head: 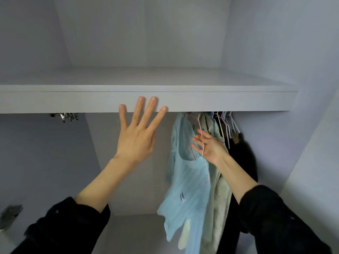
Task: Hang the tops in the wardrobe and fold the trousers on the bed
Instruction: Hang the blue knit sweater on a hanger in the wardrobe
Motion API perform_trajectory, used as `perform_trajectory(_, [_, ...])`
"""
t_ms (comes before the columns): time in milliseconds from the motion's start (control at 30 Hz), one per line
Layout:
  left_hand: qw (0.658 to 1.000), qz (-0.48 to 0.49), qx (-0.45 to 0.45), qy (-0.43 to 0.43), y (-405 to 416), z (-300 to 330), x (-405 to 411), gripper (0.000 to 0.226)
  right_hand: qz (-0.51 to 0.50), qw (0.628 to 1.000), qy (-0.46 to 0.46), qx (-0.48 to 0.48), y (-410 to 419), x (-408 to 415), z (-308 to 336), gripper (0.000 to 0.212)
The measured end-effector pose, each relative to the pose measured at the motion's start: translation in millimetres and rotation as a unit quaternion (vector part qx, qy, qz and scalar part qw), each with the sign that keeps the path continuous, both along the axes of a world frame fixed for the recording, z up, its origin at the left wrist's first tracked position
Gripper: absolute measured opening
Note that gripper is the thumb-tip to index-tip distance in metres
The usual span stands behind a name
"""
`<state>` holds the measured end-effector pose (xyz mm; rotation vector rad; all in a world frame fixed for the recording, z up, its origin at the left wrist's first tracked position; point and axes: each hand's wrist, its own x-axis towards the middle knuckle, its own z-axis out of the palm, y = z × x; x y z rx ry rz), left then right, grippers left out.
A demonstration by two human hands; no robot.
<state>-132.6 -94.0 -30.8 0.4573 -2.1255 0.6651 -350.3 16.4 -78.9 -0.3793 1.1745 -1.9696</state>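
A light blue knit top (190, 182) hangs on a pink hanger (200, 136) inside the white wardrobe, under the shelf (220, 99). My right hand (207, 145) is open beside the hanger, its fingers spread around the pink wire without gripping it. My left hand (136, 132) is raised with its fingers straight and spread, the fingertips in front of the shelf's front edge. It holds nothing. The rail itself is hidden behind the shelf.
To the right of the blue top hang cream tops (219, 182), a black garment (244, 158) and several pastel hangers (226, 123). Metal clips (66, 116) hang under the shelf at the left. The upper shelf holds nothing visible.
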Motion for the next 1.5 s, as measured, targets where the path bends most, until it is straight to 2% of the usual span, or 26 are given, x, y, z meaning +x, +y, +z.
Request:
perform_trajectory(133, [0.999,-0.002,-0.028,0.034,-6,-2,-7,0.089,-0.045,0.999,-0.008,-0.007,-24,-27,9,0.037])
perform_trajectory(300, [0.998,0.004,-0.036,0.048,-10,-5,-12,0.093,-0.069,0.997,0.004,0.033,-38,-46,7,0.043])
perform_trajectory(400, [0.998,0.007,-0.038,0.048,-12,-7,-12,0.095,-0.094,0.993,0.03,0.058,-36,-51,3,0.043])
perform_trajectory(567, [0.999,0.019,-0.022,0.031,-10,-6,-11,0.1,-0.193,0.971,0.076,0.122,-25,-67,5,0.043])
perform_trajectory(700, [0.999,0.032,0.004,0.002,-3,-4,-7,0.102,-0.202,0.95,0.151,0.186,-27,-62,6,0.043])
perform_trajectory(767, [0.999,0.038,0.022,-0.011,5,-1,-4,0.102,-0.197,0.917,0.247,0.244,-23,-52,6,0.046])
perform_trajectory(867, [0.996,0.036,0.082,-0.008,22,-2,-1,0.099,-0.187,0.82,0.435,0.323,-4,-33,3,0.047])
perform_trajectory(900, [0.994,0.025,0.109,-0.005,32,-5,0,0.095,-0.178,0.805,0.461,0.329,7,-25,2,0.046])
perform_trajectory(967, [0.987,-0.007,0.161,-0.004,48,-16,2,0.085,-0.159,0.801,0.477,0.325,26,-10,-1,0.046])
perform_trajectory(1067, [0.963,-0.078,0.256,-0.032,73,-42,5,0.066,-0.115,0.806,0.477,0.332,62,15,-6,0.044])
perform_trajectory(1233, [0.884,-0.176,0.422,-0.096,115,-78,4,0.047,-0.047,0.819,0.443,0.361,139,57,-28,0.037])
perform_trajectory(1367, [0.843,-0.223,0.468,-0.145,155,-101,6,0.035,-0.049,0.845,0.39,0.363,200,97,-49,0.034])
perform_trajectory(1500, [0.789,-0.293,0.498,-0.21,199,-131,16,0.034,-0.067,0.872,0.322,0.361,266,146,-75,0.03])
